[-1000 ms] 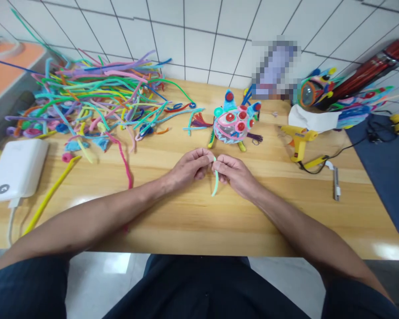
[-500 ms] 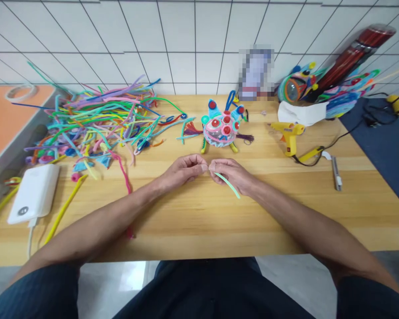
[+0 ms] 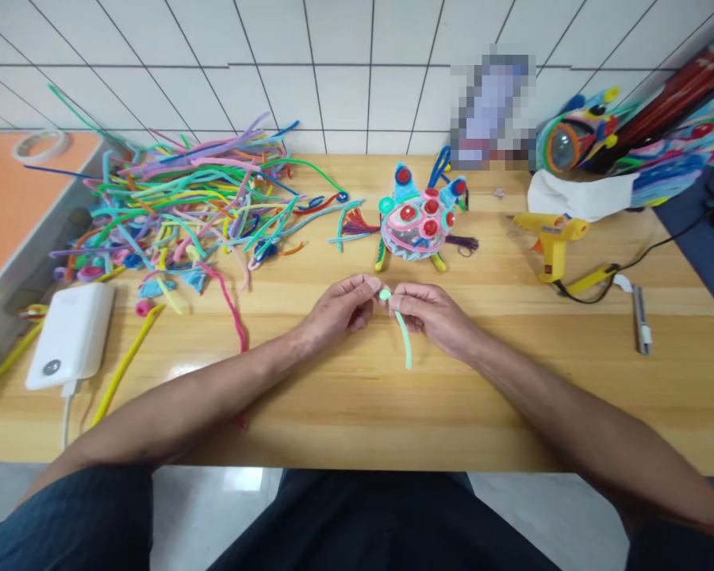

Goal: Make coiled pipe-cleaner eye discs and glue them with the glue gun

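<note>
White rectangular power bank [image 3: 71, 335] out on the left, its cable plugged in, and behind it a tangled heap of multicoloured fuzzy craft stems [image 3: 184, 202] spreads over the pale wooden worktop [image 3: 333, 408]. Into the middle: the left hand [image 3: 340, 309] has its fingers pinched together at the edge of a pale-green fuzzy strip [image 3: 405, 345], right on the small round coil at its top end! The strip's tail hangs down over the worktop. Just beyond stands a clear-bodied, pink-trimmed creature figure [image 3: 417, 222] with blue ears. The right hand [image 3: 433, 308] grips the strip, fingers closed beside the coil. Farther right, a yellow glue gun [image 3: 552, 238], then a grey slim cutter [image 3: 641, 321].
</note>
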Available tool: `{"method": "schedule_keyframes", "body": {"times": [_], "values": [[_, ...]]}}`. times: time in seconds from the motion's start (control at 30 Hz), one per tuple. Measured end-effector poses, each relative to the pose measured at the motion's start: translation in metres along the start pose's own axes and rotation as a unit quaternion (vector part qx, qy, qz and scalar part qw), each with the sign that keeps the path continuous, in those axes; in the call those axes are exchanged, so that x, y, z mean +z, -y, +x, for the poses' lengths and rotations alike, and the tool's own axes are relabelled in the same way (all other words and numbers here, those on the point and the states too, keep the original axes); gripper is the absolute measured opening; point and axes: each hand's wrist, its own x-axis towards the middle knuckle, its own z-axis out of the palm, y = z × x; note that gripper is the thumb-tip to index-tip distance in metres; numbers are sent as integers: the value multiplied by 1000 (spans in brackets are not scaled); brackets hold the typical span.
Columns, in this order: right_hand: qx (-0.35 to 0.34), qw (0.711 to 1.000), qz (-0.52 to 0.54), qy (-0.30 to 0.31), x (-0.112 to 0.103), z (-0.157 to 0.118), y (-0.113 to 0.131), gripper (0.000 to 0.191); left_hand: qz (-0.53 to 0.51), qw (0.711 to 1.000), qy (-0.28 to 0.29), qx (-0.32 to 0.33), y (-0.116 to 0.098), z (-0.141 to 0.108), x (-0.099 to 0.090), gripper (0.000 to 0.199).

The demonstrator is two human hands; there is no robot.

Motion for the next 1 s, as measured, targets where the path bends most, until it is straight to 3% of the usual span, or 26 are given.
{"method": "schedule_keyframes", "body": {"times": [0.17,0.3,0.53,0.67,1.0], "values": [[16,1000,5,2,-5,-1,3,31,100,993,61,33,-11,2,-8,36],[9,1000,-24,18,-8,-1,4,32,132,988,71,42,-14,1,-9,31],[-3,999,-41,-5,0,0,1,34,3,1000,1,18,-1,-2,-1,39],[15,999,-23,-17,1,0,2,35,-26,1000,10,-2,-2,0,0,40],[36,999,-12,14,-7,-3,13,35,135,986,90,36,-20,1,-9,34]]}}
